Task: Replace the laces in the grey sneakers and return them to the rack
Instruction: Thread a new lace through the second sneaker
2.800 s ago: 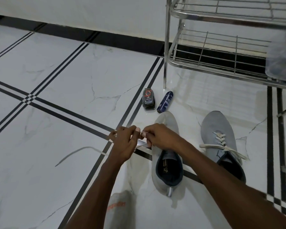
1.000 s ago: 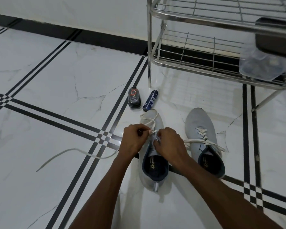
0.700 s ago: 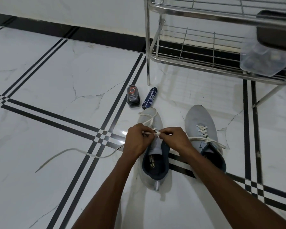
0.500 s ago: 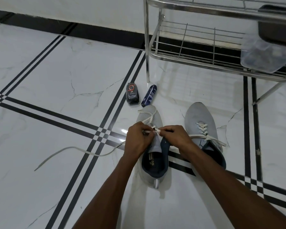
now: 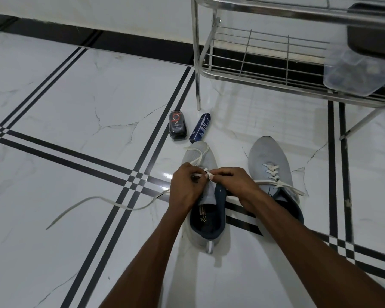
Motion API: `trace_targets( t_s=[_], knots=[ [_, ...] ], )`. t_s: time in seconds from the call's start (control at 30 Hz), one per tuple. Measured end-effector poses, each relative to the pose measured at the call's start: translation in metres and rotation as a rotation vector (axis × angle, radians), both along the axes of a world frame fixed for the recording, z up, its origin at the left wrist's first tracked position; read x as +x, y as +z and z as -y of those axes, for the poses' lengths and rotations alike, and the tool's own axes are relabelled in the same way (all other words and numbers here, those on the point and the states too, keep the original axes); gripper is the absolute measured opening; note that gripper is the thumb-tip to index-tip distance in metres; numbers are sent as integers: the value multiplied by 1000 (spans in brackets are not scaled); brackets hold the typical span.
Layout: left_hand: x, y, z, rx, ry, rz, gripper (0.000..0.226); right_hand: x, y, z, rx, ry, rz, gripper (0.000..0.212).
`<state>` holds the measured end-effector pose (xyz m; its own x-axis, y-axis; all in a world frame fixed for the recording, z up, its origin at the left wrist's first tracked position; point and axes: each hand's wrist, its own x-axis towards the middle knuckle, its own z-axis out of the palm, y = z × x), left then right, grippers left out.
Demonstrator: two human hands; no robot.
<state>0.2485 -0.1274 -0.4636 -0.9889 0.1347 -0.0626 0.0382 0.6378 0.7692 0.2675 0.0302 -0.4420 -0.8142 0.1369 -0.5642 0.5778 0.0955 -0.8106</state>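
both forearms reach in from the near edge to the left sneaker, which sits on the floor with its heel toward the camera. over its eyelets the left hand and right hand are each closed in a narrow pinch on the white lace, knuckles almost touching. one long end trails off left across the tiles; a short loop lies on the toe.

risk, as i judge it: the trailing end is much longer, so the lace may finish uneven, or a tug could pull the short end back out of its eyelet.

the right sneaker is just beside, already laced but untied. beyond stand a small dark bottle and a blue spray can; their labels and the insole print are too small to read. farthest, the metal rack waits, a plastic container on its lower shelf.
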Motion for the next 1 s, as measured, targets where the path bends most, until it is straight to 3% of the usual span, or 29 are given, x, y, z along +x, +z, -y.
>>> trace_targets(
  t_s=[0.17, 0.37, 0.47, 0.53, 0.6, 0.67, 0.73, 0.83, 0.9, 1.0],
  knots=[
    [15, 9, -9, -34, 144, -25, 16, -4, 1, 2, -115, -57, 33, 18],
    [26, 21, -16, -174, 154, 82, 36, -12, 3, 5, 232, 96, -43, 11],
    [24, 16, -8, -159, 156, 106, 22, -17, 13, -12, 167, -117, -106, 10],
    [26, 16, -7, -148, 177, 96, 20, -20, 21, -31, 441, -330, -319, 11],
    [28, 16, -9, -128, 202, 98, 20, -18, 25, -43, 733, -363, -506, 9],
    [30, 16, -9, -116, 205, 94, 20, -16, 24, -39, 866, -163, -518, 33],
    [29, 15, -9, -110, 200, 85, 20, -12, 15, -27, 998, 195, -432, 62],
    [28, 14, -8, -100, 188, 59, 24, -6, -3, -2, 904, 491, -444, 34],
    [28, 12, -8, -78, 191, 49, 23, -3, -6, 3, 935, 536, -401, 23],
    [28, 9, -6, -49, 193, 25, 17, -2, -10, -3, 1003, 483, -366, 24]
  ],
)
